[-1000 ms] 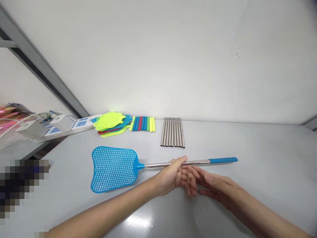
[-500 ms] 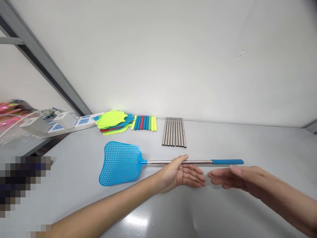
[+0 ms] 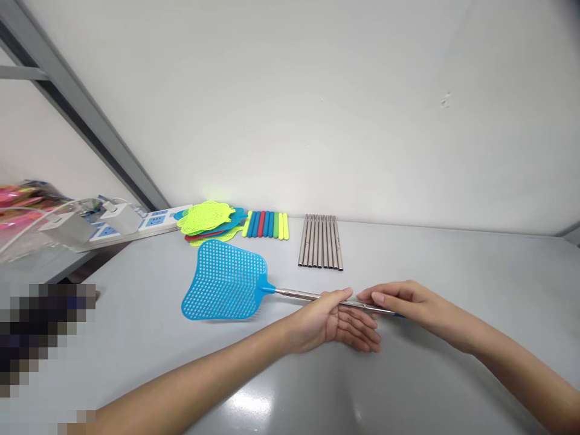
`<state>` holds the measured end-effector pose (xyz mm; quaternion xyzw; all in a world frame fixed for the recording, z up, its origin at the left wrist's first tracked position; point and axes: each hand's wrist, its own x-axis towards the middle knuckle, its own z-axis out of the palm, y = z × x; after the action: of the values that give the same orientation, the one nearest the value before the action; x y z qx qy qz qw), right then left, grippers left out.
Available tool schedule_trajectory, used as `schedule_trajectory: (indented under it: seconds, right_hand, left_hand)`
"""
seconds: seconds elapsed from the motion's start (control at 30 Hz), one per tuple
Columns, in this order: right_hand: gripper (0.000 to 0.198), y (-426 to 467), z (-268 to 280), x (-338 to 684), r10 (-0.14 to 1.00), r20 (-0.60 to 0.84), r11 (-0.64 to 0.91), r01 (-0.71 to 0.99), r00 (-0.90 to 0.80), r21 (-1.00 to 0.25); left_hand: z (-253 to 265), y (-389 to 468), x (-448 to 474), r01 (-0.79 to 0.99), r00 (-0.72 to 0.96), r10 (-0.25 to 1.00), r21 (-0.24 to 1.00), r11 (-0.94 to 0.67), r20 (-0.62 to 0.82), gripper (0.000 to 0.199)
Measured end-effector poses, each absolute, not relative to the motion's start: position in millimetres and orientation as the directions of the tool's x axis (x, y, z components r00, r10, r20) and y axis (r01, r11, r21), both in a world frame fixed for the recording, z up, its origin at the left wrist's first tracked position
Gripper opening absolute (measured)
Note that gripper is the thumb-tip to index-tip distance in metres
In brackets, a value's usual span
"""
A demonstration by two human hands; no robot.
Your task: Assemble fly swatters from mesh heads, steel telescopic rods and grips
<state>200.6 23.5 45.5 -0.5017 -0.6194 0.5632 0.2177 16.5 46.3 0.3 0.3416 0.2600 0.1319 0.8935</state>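
Since the earlier frame, the right hand (image 3: 408, 302) has come over the blue handle (image 3: 399, 315), which lay bare then, and the blue fly swatter (image 3: 229, 281) has tipped so that its mesh head sits farther from the person and its handle end nearer. That means, I judge, that the swatter is now managed from two places rather than one. The left hand (image 3: 338, 325) has its thumb clamped over the metal shaft (image 3: 296, 294), the other fingers stretched out loosely below it. The right hand's thumb and fingertips lie about the shaft beside the handle; how firmly they close I cannot tell, since the hand hides most of the handle. Taking the row of metal tubes (image 3: 319, 243) as landmark, the shaft crosses in front of it, on the person's side, with the mesh head in front and to its left. Just left of the tubes lies a row of coloured grips (image 3: 265, 224); beyond those, farther left, a pile of mesh heads (image 3: 206, 219), mostly yellow and blue on show, then a power strip (image 3: 162, 220) with white chargers plugged in.
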Motion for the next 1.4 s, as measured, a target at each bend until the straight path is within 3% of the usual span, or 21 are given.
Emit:
schedule_trajectory:
  seconds: [0.1, 0.27, 0.43, 0.63, 0.97, 1.07, 1.23, 1.3, 1.4]
  right_hand:
    - [0.032, 25, 41, 201, 0.8, -0.325, -0.099, 0.423, -0.505, -0.901]
    - [0.033, 24, 32, 207, 0.761, -0.409, -0.183, 0.438, -0.504, -0.88]
    - [0.036, 25, 21, 211, 0.747, -0.435, -0.304, 0.325, -0.502, -0.896]
    - [0.036, 25, 18, 211, 0.772, -0.477, -0.404, 0.254, -0.42, -0.879]
    - [0.037, 24, 21, 210, 0.783, -0.458, -0.395, 0.233, -0.421, -0.889]
    - [0.036, 24, 22, 209, 0.783, -0.452, -0.388, 0.234, -0.427, -0.892]
    - [0.037, 22, 21, 210, 0.793, -0.415, -0.348, 0.226, -0.447, -0.91]
    - [0.039, 22, 20, 210, 0.793, -0.402, -0.331, 0.23, -0.459, -0.915]
    - [0.036, 22, 19, 210, 0.788, -0.413, -0.329, 0.255, -0.457, -0.909]
  left_hand:
    - [0, 46, 17, -0.053, 0.843, 0.396, 0.678, 0.733, -0.363, 0.055]
    - [0, 46, 17, -0.028, 0.867, 0.358, 0.681, 0.731, -0.348, 0.059]
    - [-1, 39, 16, -0.092, 0.842, 0.442, 0.725, 0.682, -0.309, 0.052]
    - [-2, 29, 20, -0.049, 0.844, 0.453, 0.8, 0.598, -0.286, 0.042]
    - [3, 12, 19, 0.073, 0.788, 0.58, 0.967, 0.244, -0.206, 0.033]
    - [10, 9, 16, 0.184, 0.771, 0.621, 0.983, -0.005, -0.141, 0.03]
    - [27, 15, 8, 0.214, 0.787, 0.579, 0.786, -0.58, 0.213, 0.029]
    - [31, 23, 5, 0.25, 0.787, 0.542, 0.651, -0.717, 0.295, 0.031]
    - [33, 36, 0, 0.415, 0.756, 0.571, 0.44, -0.796, 0.321, 0.032]
